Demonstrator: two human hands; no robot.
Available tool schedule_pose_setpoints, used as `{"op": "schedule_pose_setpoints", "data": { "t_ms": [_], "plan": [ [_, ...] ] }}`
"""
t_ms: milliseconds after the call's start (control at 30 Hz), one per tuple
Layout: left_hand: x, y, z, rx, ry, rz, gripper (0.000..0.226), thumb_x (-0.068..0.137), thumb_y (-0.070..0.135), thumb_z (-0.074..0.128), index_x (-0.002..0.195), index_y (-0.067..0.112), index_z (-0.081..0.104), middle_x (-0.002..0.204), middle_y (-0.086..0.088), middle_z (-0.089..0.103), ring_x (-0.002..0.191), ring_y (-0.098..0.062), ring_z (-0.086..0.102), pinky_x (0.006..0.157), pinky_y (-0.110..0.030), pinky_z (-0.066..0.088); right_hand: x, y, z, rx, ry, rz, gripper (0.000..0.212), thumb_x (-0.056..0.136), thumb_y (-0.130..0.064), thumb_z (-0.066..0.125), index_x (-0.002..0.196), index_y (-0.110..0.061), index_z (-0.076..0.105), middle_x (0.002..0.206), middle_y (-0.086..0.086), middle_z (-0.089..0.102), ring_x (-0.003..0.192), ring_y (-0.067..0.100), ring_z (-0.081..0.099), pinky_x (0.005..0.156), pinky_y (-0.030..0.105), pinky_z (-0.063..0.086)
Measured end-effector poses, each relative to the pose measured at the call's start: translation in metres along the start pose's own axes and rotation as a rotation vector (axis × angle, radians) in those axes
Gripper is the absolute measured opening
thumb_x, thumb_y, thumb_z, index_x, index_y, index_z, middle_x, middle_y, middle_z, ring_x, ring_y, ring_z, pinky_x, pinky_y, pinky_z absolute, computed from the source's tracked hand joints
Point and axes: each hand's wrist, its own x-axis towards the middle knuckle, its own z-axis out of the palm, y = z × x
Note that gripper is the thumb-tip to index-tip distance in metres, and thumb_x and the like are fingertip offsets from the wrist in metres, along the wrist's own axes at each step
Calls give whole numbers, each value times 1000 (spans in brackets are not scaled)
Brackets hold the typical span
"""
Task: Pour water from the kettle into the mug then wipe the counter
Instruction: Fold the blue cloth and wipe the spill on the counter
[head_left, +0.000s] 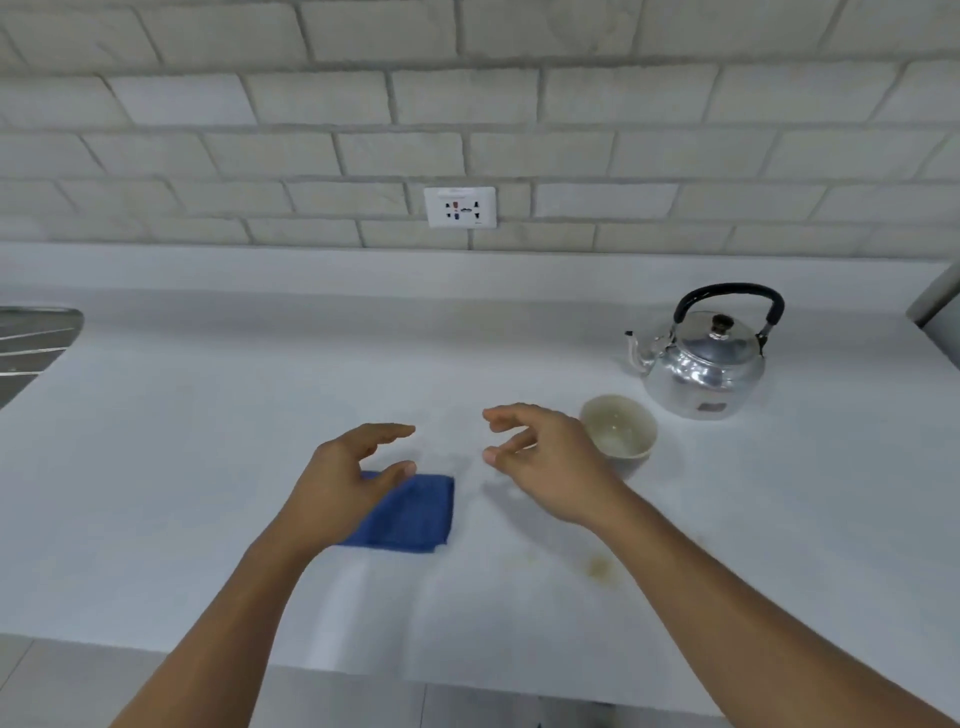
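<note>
White counter spreads before us, bare but for a faint yellowish stain near its front edge. Our steel kettle stands far right with its spout pointing left, and the pale mug sits just in front of it, apparently empty. A folded blue cloth lies partly under our left hand. Both hands hover with fingers loosely spread, holding nothing. We judge pouring comes first: our right hand should take the black handle at its top and tilt slowly.
</note>
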Motion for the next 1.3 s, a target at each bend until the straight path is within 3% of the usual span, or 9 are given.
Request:
{"op": "schedule_pose_setpoints", "data": {
  "t_ms": [167, 433, 600, 733, 833, 967, 1033, 1133, 1300],
  "plan": [
    [-9, -58, -16, 73, 7, -83, 37, 94, 26, 74, 128, 38, 67, 137, 18, 63, 126, -5, 55, 106, -21, 37, 1, 12, 63, -41, 9, 97, 46, 88, -32, 73, 133, -32, 61, 122, -16, 63, 88, -4, 65, 73, 7, 42],
    [-8, -95, -20, 203, -33, -138, 44, 102, 13, 61, 146, 12, 58, 150, -9, 58, 138, -29, 54, 117, -36, 40, 13, 20, 111, -178, -28, 177, 54, 94, -29, 66, 145, -16, 51, 142, 1, 55, 123, 17, 57, 107, 27, 42],
    [-8, -102, -17, 260, -9, -103, 43, 102, 8, 58, 145, 7, 57, 145, -12, 60, 132, -32, 54, 115, -43, 43, 15, 20, 124, -273, -32, 174, 48, 99, -24, 60, 143, -9, 53, 139, 6, 51, 124, 22, 55, 106, 26, 41],
    [-5, -106, -16, 268, 13, -116, 40, 101, 7, 59, 141, 4, 61, 128, -9, 58, 109, -24, 59, 102, -28, 44, 14, 22, 131, -330, -38, 184, 26, 100, -19, 56, 120, -6, 68, 119, 10, 52, 102, 26, 60, 89, 29, 49],
    [-6, -107, -14, 270, 49, -98, 20, 99, 7, 62, 115, 5, 74, 110, -5, 52, 91, -19, 57, 89, -28, 46, 12, 21, 132, -301, -1, 167, 20, 98, -22, 60, 104, -8, 72, 108, 6, 52, 88, 19, 58, 80, 25, 48],
    [-13, -97, -17, 215, 126, -42, 8, 96, 7, 64, 94, 11, 71, 105, -3, 56, 96, -20, 52, 84, -30, 43, 4, 16, 124, -180, 68, 114, 11, 92, -23, 67, 90, -15, 74, 99, -2, 54, 77, 7, 55, 69, 12, 40],
    [-18, -90, -20, 153, 134, -39, 14, 97, 10, 61, 88, 20, 64, 95, 1, 63, 86, -16, 56, 75, -28, 46, -4, 13, 117, -103, 87, 108, 7, 90, -24, 68, 86, -20, 71, 95, -6, 59, 75, 3, 57, 64, 8, 39],
    [-33, -75, -23, 16, 127, -49, 20, 98, 15, 58, 86, 30, 58, 82, 7, 68, 65, -6, 60, 54, -15, 46, -22, 11, 103, 29, 103, 105, 13, 92, -24, 65, 79, -26, 63, 79, -10, 63, 64, 0, 55, 56, 8, 42],
    [-59, -41, -7, -123, 87, -15, 17, 101, 17, 62, 93, 32, 64, 84, 7, 72, 66, -12, 62, 57, -12, 48, -60, 13, 65, 125, 161, 59, 14, 97, -25, 61, 82, -29, 59, 76, -8, 61, 65, 4, 52, 59, 12, 41]
  ]
}}
